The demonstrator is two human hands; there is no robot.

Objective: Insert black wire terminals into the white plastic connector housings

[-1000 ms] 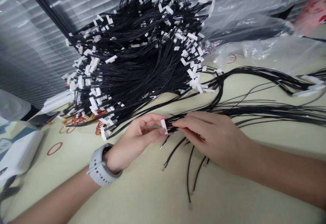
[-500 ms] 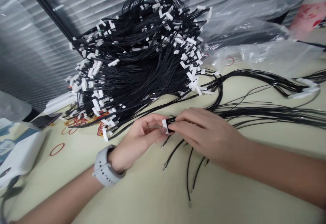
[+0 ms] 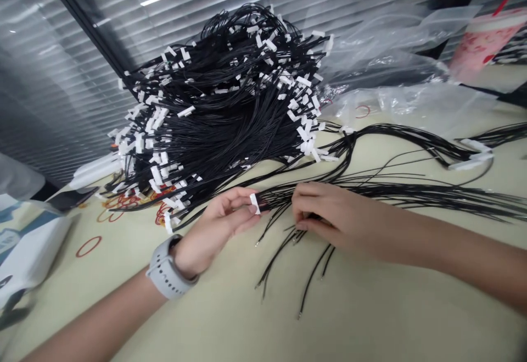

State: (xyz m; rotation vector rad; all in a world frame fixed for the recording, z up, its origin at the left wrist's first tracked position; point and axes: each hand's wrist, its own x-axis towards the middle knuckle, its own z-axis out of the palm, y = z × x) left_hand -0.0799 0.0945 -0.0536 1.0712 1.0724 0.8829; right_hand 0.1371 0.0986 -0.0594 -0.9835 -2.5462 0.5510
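Note:
Between thumb and fingers, my left hand (image 3: 224,216) pinches a white connector (image 3: 254,204) from which black wires run to the right. A grey watch is on my left wrist. My right hand (image 3: 325,211) is closed over the black wires (image 3: 284,194) to the right of the connector, its thumb and fingertips pinched on some of them. Several loose wire ends with small metal tips (image 3: 307,296) hang below my right hand over the pale table (image 3: 214,318). How many wires my right hand holds is hidden.
A tall heap of black cables with white connectors (image 3: 230,126) stands behind my hands. Clear plastic bags (image 3: 403,98) and a pink cup with a red straw (image 3: 481,43) are at the back right. Rubber bands (image 3: 88,246) and a white box (image 3: 37,252) lie at the left.
My right hand has moved away from the connector, and its fingers have curled in on the wires. The view has shifted slightly; the left hand still pinches the connector.

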